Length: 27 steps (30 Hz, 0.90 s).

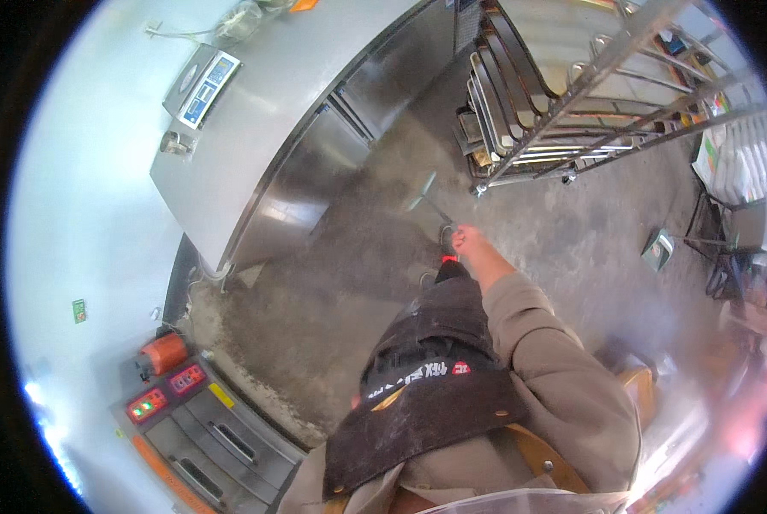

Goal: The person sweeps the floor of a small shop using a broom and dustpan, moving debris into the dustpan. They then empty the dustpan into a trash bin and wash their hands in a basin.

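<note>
Steel is filling most of what I am seeing: a long brushed counter point(255, 128) with smooth cabinet doors is curving along the upper left, carrying a flat digital scale point(202, 86) with a blue panel. My right hand point(469, 244) is reaching out ahead of me, its fingers curling closed around a thin metal handle whose flat, pale blade point(422, 193) is blurring above the rough, dusty grey concrete floor point(332, 291), between the counter and a wheeled rack. That rack point(572, 111) is holding stacked shallow metal trays on angled rails. I am wearing a tan sleeve point(555, 360) and a dark, coarse apron point(426, 377) dusted with flour. My left hand is staying out of sight. At lower left a deck oven point(195, 428) is showing red controls and long horizontal door handles.
</note>
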Each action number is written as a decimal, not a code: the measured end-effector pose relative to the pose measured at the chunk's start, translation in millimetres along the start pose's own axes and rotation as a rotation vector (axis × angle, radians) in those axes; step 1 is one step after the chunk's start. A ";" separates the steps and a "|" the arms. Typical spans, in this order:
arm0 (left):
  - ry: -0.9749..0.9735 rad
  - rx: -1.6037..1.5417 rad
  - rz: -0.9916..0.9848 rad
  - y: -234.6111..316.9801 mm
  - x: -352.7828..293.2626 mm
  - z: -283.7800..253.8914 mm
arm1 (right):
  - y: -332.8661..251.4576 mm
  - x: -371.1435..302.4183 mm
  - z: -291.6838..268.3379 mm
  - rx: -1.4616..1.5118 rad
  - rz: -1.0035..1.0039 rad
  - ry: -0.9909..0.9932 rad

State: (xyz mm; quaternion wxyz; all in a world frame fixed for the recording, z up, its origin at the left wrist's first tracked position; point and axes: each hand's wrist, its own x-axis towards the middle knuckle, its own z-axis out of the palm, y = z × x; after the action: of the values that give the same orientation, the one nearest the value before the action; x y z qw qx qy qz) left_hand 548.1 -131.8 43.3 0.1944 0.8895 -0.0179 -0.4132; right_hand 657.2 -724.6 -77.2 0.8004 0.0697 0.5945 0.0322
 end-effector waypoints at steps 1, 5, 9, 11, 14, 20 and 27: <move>-0.006 0.014 0.006 -2.7 -5.3 1.9 | -5.1 -1.4 -18.7 0.005 -0.077 0.096; -0.031 0.087 0.038 -8.0 -16.0 3.0 | -31.5 -34.4 -125.5 -0.219 -0.216 0.182; -0.046 0.193 0.107 1.7 -4.4 -5.9 | -68.5 -87.0 -210.6 -0.194 -0.134 0.346; -0.048 0.253 0.155 18.3 11.9 -12.4 | -82.1 -108.2 -228.3 -0.243 -0.158 0.376; -0.032 0.327 0.201 58.6 41.8 -24.4 | -87.7 -136.3 -236.3 -0.548 -0.217 0.420; -0.130 -0.483 -0.305 175.5 87.0 -33.2 | -72.3 -203.2 -240.5 -0.983 -0.524 0.360; 0.045 -0.072 0.338 421.0 121.3 -8.8 | -124.9 -177.4 -231.4 -0.384 -0.036 0.088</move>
State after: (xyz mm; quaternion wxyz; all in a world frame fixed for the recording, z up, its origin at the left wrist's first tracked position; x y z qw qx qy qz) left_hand 688.6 -541.1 111.9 0.2933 0.8753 -0.1481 -0.3549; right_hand 380.4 -854.9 6.6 0.7727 -0.0962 0.6130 0.1337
